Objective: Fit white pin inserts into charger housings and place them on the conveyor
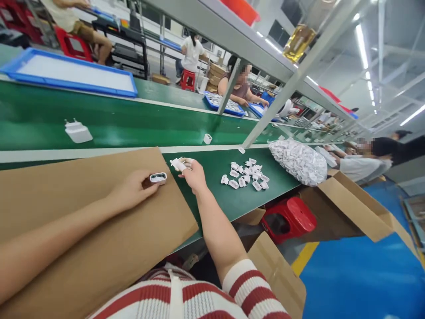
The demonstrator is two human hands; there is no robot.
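Observation:
My left hand (134,189) is closed around a white charger housing (158,177), whose open oval end faces up and shows parts inside. It rests over a brown cardboard sheet (99,221). Just to the right, my right hand (193,174) pinches a white plug cover with pins (178,165), held apart from the housing. Farther right on the green bench lies a loose pile of similar white plug covers (247,174). On the green belt beyond sit a white plug charger (78,130) and a small white housing (207,138).
A bag of white parts (298,161) lies right of the pile. A slanted metal post (275,110) rises from the bench. A blue-rimmed tray (134,88) stands beyond the belt. A red stool (295,217) and open cardboard box (358,206) are at right. Several people sit farther off.

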